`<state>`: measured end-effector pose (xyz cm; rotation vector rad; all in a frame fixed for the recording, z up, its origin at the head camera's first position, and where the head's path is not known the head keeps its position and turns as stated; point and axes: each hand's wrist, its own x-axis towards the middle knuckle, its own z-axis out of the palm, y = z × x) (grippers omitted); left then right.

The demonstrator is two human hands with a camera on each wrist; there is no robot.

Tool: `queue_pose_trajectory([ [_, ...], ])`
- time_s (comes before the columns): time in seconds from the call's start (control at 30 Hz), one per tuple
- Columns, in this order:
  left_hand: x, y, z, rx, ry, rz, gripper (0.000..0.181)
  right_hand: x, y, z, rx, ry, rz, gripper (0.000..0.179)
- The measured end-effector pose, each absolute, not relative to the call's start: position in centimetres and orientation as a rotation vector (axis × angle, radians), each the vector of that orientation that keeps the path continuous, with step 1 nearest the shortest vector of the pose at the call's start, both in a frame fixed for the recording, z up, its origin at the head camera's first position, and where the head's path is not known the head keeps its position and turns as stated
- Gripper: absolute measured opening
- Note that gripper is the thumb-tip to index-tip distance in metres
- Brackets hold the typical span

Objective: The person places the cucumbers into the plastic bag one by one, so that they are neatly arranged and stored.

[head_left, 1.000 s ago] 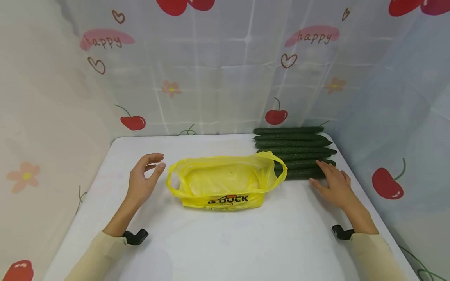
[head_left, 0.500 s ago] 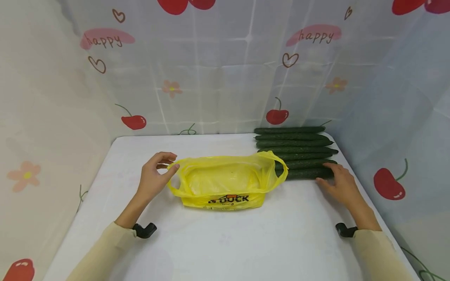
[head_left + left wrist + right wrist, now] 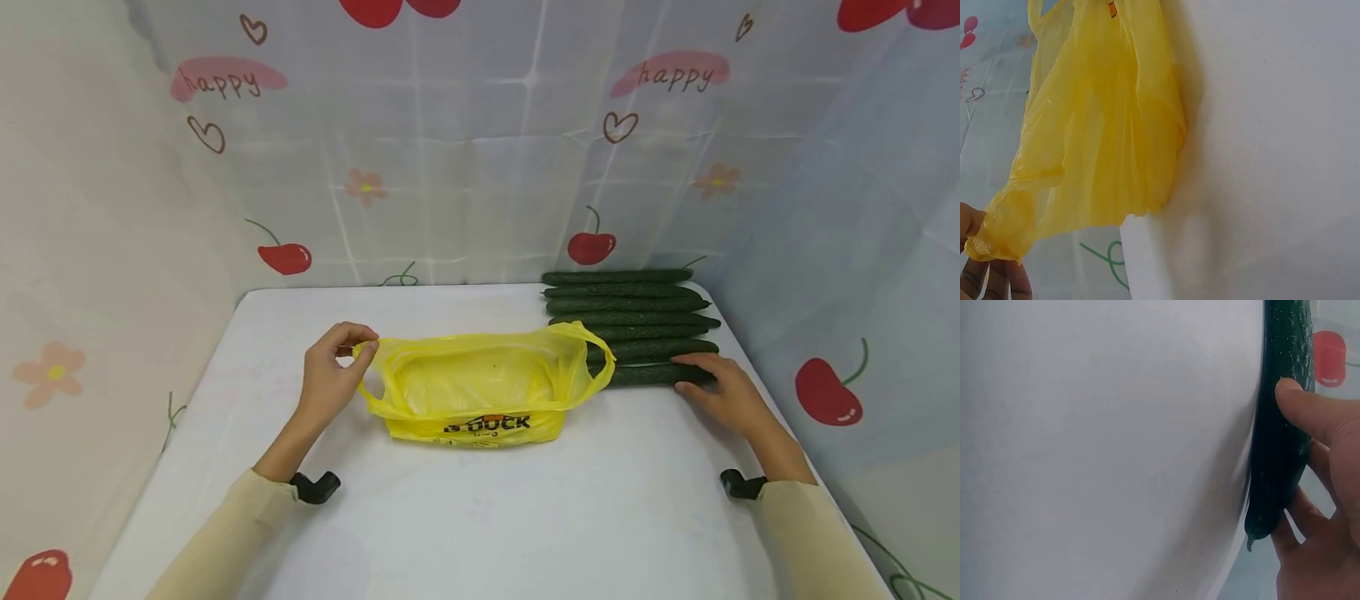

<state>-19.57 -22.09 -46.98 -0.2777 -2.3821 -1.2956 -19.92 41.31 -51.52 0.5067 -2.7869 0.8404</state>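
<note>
Nearest cucumber (image 3: 637, 376) shifted off row (image 3: 630, 319), right fingers (image 3: 699, 359) gripping it near table edge (image 3: 736, 343); left fingers (image 3: 354, 332) pinching bag (image 3: 472, 385).

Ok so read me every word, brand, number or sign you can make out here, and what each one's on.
"happy": on the backdrop, over the left pink patch.
"happy": again on the backdrop, over the right pink patch.
"DUCK": on the yellow bag; what precedes it is unclear.
Too small or blurred: the print under "DUCK", and pinkish marks at the left wrist view's edge.
</note>
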Motion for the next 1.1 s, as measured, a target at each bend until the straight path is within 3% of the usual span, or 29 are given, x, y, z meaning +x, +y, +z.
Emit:
queue_pose_trajectory([
  [1.1, -19.5, -22.3, -47.3, -0.255, -2.398, -1.316, 0.01, -18.4, 42.3, -51.9, 0.554, -2.627, 0.852, 0.046],
])
